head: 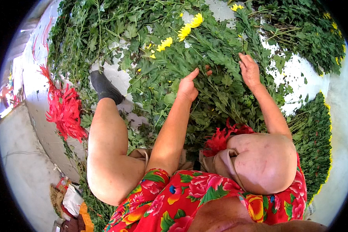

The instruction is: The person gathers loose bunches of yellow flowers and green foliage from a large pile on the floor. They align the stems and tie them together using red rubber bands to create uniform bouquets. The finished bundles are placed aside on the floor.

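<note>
Cut chrysanthemum stems with dense green leaves [220,95] lie before me, several with yellow blooms [185,32] at their upper left ends. My left hand [190,84] is around a bunch of these stems, its thumb on top and fingertips showing beyond the leaves. My right hand [249,69] is at the bunch's right side, fingers bent at a stem among the leaves; whether it grips one is unclear. Red plastic strips [217,142] lie by my bent right knee, partly hidden under the leg.
Loose stems [84,29] cover the upper left. A red bundle of strips [65,111] lies left of my socked foot [105,87]. Stacked chrysanthemums with yellow heads [313,145] stand along the right, more leafy stems [304,32] at upper right. Bags and cloths [72,201] sit lower left.
</note>
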### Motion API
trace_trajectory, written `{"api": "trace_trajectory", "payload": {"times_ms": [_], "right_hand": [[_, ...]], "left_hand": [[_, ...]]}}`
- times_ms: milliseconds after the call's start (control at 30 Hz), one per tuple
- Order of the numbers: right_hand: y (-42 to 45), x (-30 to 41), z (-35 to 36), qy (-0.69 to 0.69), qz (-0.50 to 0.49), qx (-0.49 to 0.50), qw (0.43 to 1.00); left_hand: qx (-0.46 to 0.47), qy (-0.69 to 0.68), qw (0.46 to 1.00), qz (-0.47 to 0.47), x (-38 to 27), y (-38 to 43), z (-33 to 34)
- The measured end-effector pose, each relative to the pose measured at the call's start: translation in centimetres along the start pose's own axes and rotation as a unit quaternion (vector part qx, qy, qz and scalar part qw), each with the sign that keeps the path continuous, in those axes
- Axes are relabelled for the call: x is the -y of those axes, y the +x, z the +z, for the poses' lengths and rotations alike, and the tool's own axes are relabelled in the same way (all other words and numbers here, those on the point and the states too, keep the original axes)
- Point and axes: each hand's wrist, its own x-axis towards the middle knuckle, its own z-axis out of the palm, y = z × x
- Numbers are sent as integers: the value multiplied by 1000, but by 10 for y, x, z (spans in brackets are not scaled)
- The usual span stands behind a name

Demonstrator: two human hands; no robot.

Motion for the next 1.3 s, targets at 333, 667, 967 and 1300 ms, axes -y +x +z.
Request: {"api": "trace_trajectory", "payload": {"times_ms": [333, 667, 967, 1300], "right_hand": [[0, 28, 9, -64, -7, 69, 996], [-24, 84, -8, 90, -20, 37, 995], [-32, 106, -9, 46, -28, 26, 998], [-33, 108, -13, -45, -100, 82, 991]], "left_hand": [[14, -50, 999, -11, 1, 2, 3], [-3, -79, 997, -6, 4, 9, 21], [44, -101, 994, -22, 0, -2, 35], [15, -52, 999, -7, 6, 4, 32]]}}
